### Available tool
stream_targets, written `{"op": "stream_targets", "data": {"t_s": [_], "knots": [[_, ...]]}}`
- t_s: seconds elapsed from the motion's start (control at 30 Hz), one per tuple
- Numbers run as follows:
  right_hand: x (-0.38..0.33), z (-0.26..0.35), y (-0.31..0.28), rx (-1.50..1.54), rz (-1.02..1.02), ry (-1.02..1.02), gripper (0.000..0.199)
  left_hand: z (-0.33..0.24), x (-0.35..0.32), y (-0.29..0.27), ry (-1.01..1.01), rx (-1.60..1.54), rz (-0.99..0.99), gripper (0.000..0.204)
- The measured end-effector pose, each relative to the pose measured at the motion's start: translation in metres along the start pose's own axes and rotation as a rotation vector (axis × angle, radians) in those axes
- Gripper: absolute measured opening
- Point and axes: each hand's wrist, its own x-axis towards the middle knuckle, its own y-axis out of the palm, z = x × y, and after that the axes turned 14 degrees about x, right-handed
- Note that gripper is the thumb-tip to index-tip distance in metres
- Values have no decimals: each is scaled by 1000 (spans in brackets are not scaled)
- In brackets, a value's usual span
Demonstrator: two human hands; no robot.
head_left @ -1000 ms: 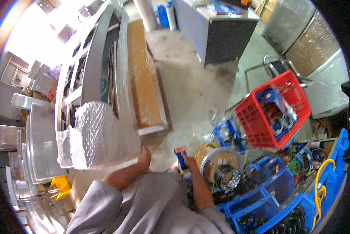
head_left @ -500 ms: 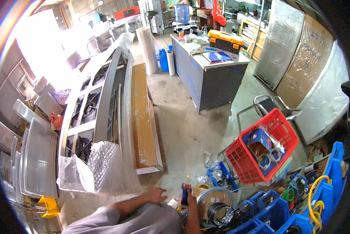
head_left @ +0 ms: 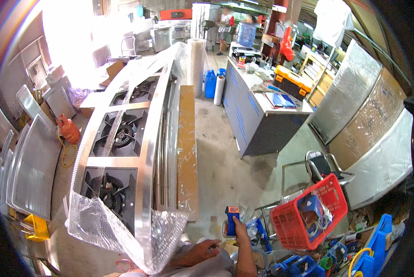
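Note:
My right hand [head_left: 240, 231] is wrapped round a small dark-blue box-like item [head_left: 231, 220] with an orange end, held upright at the lower middle. What kind of item it is, I cannot make out. Lower and to the left, my left hand [head_left: 206, 251] rests close to my lap with nothing visible in it, its fingers stretched toward the right. Left of it stands a long steel gas range [head_left: 112, 162] with several black burners. Clear bubble wrap [head_left: 168, 233] hangs over its near end, close to my left forearm.
A red plastic crate [head_left: 285, 227] with boxes and cables stands at the right, beside blue parts bins [head_left: 378, 249]. Ahead is a grey desk [head_left: 271, 131] bearing a black-and-orange toolbox [head_left: 292, 83]. A red gas cylinder [head_left: 68, 128] stands left. Two people are far off.
The view has tilted up and shifted, showing more of the range and the far room. My right hand still holds the blue item. My left hand is now lower in view.

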Motion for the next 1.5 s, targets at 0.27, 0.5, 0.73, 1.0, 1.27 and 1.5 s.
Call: {"op": "stream_targets", "data": {"t_s": [0.27,0.5,0.73,1.0,1.27,1.5], "knots": [[126,39,72,-137,141,-105,59,4,32,-14,-145,-80,-186,52],[168,133,169,-433,216,-305,58,-38,107,-71,-640,-297,-517,46],[210,249,154,-495,594,-164,51,-42,246,-154,-623,73,-1222,41],[286,350,156,-656,600,-259,50,-12,344,-357,-803,987,-1315,48],[384,418,225,-743,698,-358,48,68,352,-426,-1100,644,-1084,31],[415,480,374,-1350,1227,-734,57,25,369,-418,-1168,579,-1243,28]]}}
